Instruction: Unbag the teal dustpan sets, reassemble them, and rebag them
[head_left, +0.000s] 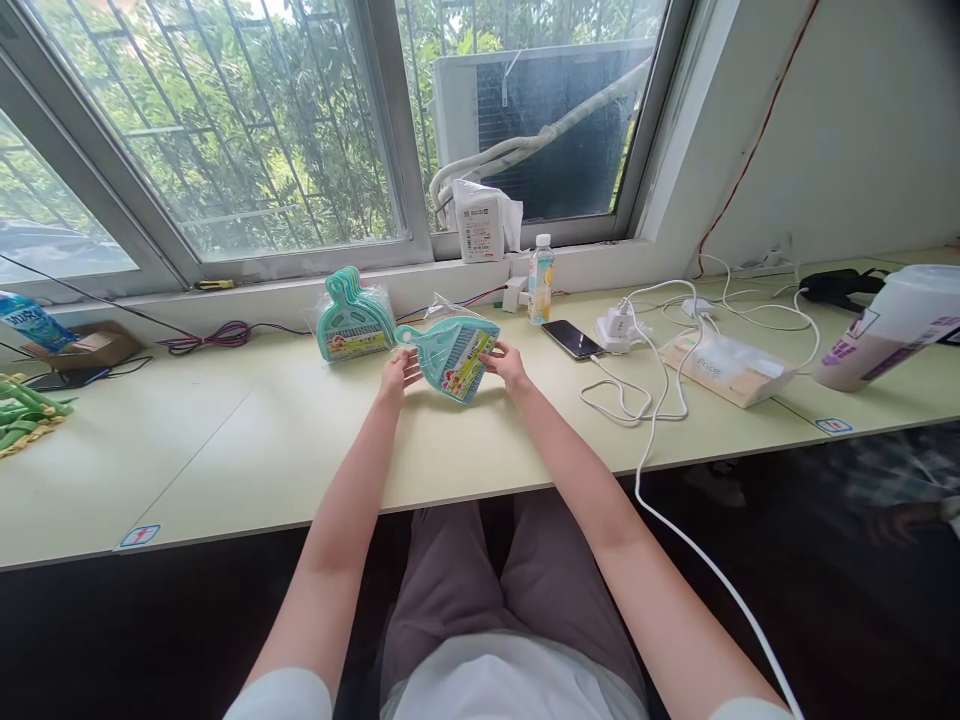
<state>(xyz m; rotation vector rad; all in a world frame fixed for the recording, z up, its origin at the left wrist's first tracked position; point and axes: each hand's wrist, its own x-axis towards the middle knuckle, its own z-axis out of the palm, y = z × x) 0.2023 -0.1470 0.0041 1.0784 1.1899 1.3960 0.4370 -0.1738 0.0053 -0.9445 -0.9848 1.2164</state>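
Note:
A teal mini dustpan-and-brush set in a clear bag (452, 357) lies on the pale desk (300, 440) in front of me. My left hand (399, 372) touches its left edge with fingers spread. On the set's right edge rests my right hand (508, 364), fingers curled on the packaging. Both hands frame the set, which stays flat on the desk. A stack of the same teal sets (352, 320) stands just behind and to the left, near the window sill.
A drink bottle (541, 279), a phone (572, 339) on a white charging cable (660, 400), a tissue pack (480, 225), a packaged box (724, 368) and a large cup (892, 325) sit to the right. Green items (22, 410) lie far left.

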